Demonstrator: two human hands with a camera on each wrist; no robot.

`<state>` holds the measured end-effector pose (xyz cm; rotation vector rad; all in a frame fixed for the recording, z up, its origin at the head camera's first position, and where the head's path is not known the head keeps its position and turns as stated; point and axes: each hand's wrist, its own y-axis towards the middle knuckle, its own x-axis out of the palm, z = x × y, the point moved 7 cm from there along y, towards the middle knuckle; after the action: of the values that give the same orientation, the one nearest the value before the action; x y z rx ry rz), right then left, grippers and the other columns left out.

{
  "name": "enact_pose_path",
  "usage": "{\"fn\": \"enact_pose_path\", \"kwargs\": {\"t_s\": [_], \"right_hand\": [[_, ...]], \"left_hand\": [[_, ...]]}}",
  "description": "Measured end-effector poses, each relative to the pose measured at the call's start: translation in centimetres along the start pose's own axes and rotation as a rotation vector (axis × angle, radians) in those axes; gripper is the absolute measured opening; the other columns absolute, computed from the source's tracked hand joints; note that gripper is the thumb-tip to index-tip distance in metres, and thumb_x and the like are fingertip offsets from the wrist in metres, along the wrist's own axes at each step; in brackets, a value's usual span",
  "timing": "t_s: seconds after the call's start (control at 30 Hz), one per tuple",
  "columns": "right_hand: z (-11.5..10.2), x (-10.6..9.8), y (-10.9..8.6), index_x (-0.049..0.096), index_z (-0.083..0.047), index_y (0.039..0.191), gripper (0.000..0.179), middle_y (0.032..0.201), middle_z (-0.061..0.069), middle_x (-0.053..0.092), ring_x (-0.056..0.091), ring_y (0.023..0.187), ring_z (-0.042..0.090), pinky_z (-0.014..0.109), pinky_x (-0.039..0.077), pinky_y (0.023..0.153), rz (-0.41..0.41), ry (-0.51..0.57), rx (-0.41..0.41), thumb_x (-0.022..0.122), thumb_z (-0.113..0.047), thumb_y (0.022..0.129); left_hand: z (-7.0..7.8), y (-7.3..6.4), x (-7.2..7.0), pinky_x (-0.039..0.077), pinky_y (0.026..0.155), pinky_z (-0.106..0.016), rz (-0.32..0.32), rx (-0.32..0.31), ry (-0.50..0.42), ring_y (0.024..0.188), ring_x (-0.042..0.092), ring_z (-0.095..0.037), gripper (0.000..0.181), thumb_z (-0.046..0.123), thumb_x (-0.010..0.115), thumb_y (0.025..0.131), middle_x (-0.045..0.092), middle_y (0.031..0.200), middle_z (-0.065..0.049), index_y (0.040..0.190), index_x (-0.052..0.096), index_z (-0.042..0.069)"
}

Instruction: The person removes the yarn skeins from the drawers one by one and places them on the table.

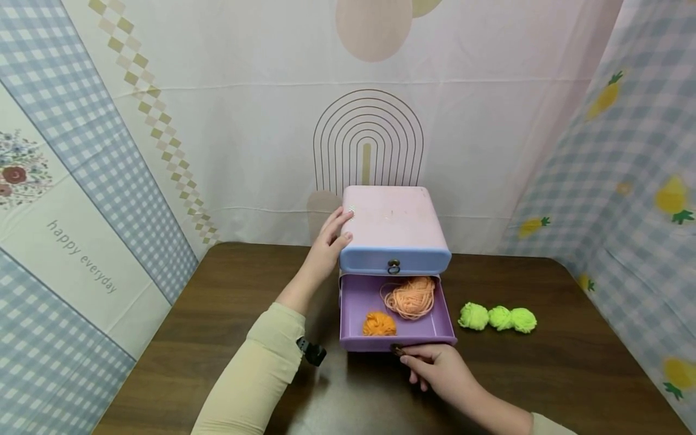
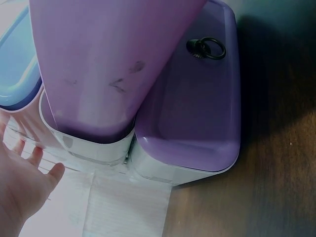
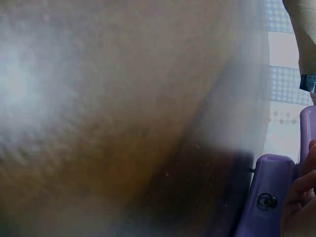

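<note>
A small drawer cabinet with a pink top (image 1: 391, 217) stands on the table. Its blue top drawer (image 1: 364, 261) is closed, and the purple drawer (image 1: 364, 345) below is pulled out. Inside lie a peach yarn bundle (image 1: 414, 298) and a smaller orange yarn ball (image 1: 379, 324). My left hand (image 1: 328, 240) rests against the cabinet's upper left side with fingers extended. At the front, my right hand (image 1: 441, 370) pinches the drawer's ring pull (image 1: 397, 349). A closed lower purple drawer (image 2: 190, 118) with a dark ring (image 2: 216, 48) shows in the left wrist view.
Bright green yarn balls (image 1: 500, 318) sit in a row on the brown wooden table (image 1: 255, 278), right of the cabinet. A patterned cloth (image 1: 261, 145) hangs behind, with checked cloth (image 1: 609, 199) along the right side.
</note>
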<state>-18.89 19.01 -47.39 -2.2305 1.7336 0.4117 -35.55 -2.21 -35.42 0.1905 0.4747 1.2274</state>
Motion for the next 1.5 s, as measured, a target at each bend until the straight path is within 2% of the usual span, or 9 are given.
{"fn": "enact_pose_path", "kwargs": {"t_s": [0.13, 0.37, 0.6, 0.67, 0.73, 0.93, 1.03, 1.27, 1.5], "right_hand": [[0.1, 0.1, -0.2, 0.074, 0.004, 0.108, 0.027, 0.063, 0.003, 0.065, 0.055, 0.048, 0.009, 0.028, 0.049, 0.046, 0.003, 0.004, -0.009, 0.068, -0.018, 0.093], [0.2, 0.1, -0.4, 0.074, 0.002, 0.108, 0.025, 0.063, 0.002, 0.064, 0.055, 0.048, 0.009, 0.03, 0.05, 0.046, 0.004, -0.003, -0.02, 0.069, -0.018, 0.093], [0.2, -0.1, -0.7, 0.074, 0.0, 0.11, 0.028, 0.063, 0.001, 0.065, 0.056, 0.048, 0.01, 0.03, 0.05, 0.046, 0.004, -0.023, -0.015, 0.071, -0.021, 0.092], [0.2, -0.2, -0.8, 0.073, -0.001, 0.111, 0.029, 0.062, 0.0, 0.065, 0.056, 0.048, 0.01, 0.03, 0.05, 0.046, 0.005, -0.037, -0.011, 0.071, -0.023, 0.092], [0.3, -0.4, -0.9, 0.073, -0.001, 0.111, 0.03, 0.063, 0.0, 0.064, 0.057, 0.048, 0.011, 0.031, 0.051, 0.047, 0.004, -0.048, -0.002, 0.071, -0.024, 0.092], [0.4, -0.8, -1.3, 0.073, -0.003, 0.114, 0.033, 0.064, 0.001, 0.064, 0.057, 0.048, 0.012, 0.032, 0.051, 0.048, 0.003, -0.059, 0.017, 0.071, -0.028, 0.091], [0.2, -1.2, -1.6, 0.072, -0.002, 0.116, 0.035, 0.065, 0.002, 0.064, 0.057, 0.048, 0.013, 0.033, 0.051, 0.048, 0.011, -0.045, 0.018, 0.072, -0.027, 0.091], [-0.4, -2.3, -2.1, 0.072, -0.001, 0.116, 0.034, 0.066, 0.004, 0.064, 0.057, 0.049, 0.014, 0.034, 0.053, 0.05, 0.039, -0.01, 0.049, 0.072, -0.024, 0.091], [-1.9, -3.5, -2.3, 0.073, -0.005, 0.114, 0.03, 0.067, 0.005, 0.065, 0.057, 0.051, 0.013, 0.032, 0.053, 0.051, 0.065, -0.012, 0.032, 0.073, -0.022, 0.091]], "left_hand": [[-2.1, 0.6, -0.1, 0.022, 0.117, -0.049, 0.017, 0.017, -0.007, 0.149, 0.015, -0.03, 0.05, 0.019, 0.052, 0.101, 0.016, 0.165, -0.008, 0.15, 0.043, 0.007], [-2.5, 0.6, -0.1, 0.024, 0.116, -0.047, 0.038, 0.015, 0.008, 0.148, 0.018, -0.024, 0.051, 0.027, 0.053, 0.1, 0.02, 0.164, -0.001, 0.148, 0.047, 0.015], [1.5, -0.5, 0.0, 0.022, 0.117, -0.051, -0.015, -0.011, 0.012, 0.149, 0.015, -0.035, 0.051, 0.015, 0.05, 0.101, 0.014, 0.163, -0.018, 0.149, 0.041, -0.001], [1.5, -0.5, 0.0, 0.022, 0.117, -0.05, -0.014, -0.011, 0.016, 0.149, 0.015, -0.035, 0.051, 0.014, 0.05, 0.101, 0.014, 0.163, -0.019, 0.148, 0.041, -0.001], [1.1, -0.4, 0.0, 0.022, 0.117, -0.05, -0.01, -0.008, 0.016, 0.149, 0.014, -0.035, 0.051, 0.014, 0.05, 0.101, 0.014, 0.163, -0.018, 0.148, 0.041, -0.001], [-1.9, 0.5, 0.0, 0.021, 0.117, -0.051, 0.018, 0.012, 0.014, 0.149, 0.014, -0.03, 0.05, 0.018, 0.051, 0.101, 0.016, 0.165, -0.01, 0.15, 0.043, 0.007], [-2.5, 0.6, 0.0, 0.022, 0.117, -0.05, 0.032, 0.01, 0.02, 0.149, 0.016, -0.028, 0.05, 0.022, 0.053, 0.101, 0.018, 0.164, -0.007, 0.149, 0.045, 0.011], [-2.6, 0.5, -0.1, 0.024, 0.116, -0.049, 0.045, 0.01, 0.02, 0.148, 0.018, -0.027, 0.051, 0.027, 0.053, 0.1, 0.018, 0.164, -0.006, 0.148, 0.047, 0.015], [-2.3, 0.5, 0.1, 0.027, 0.115, -0.048, 0.035, 0.028, -0.012, 0.148, 0.017, -0.026, 0.05, 0.02, 0.053, 0.1, 0.019, 0.164, -0.006, 0.148, 0.046, 0.01]]}}
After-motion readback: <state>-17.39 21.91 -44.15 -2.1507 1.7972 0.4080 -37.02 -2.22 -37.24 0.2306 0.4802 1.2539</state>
